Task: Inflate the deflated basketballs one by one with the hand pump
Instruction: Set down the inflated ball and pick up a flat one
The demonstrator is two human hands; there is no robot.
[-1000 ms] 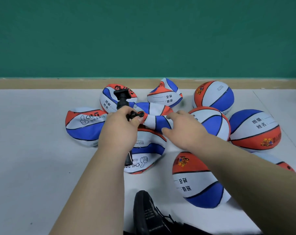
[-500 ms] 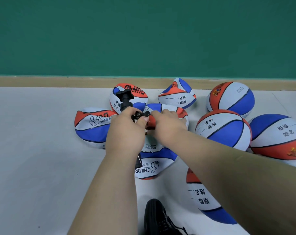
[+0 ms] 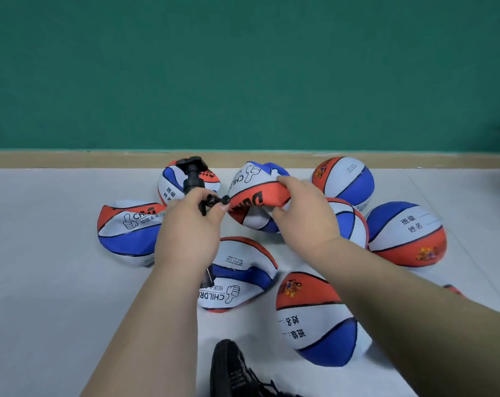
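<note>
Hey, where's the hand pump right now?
The pump is left of centre in the head view, gripped by the left hand, its nozzle pointing right at the flat ball that the right hand holds.

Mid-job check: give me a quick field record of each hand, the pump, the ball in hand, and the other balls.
left hand: grips pump
right hand: grips flat ball
nozzle: beside that ball; insertion not visible
other flat balls: three, on floor
round balls: at least four, on the right
shoe: bottom edge
</note>
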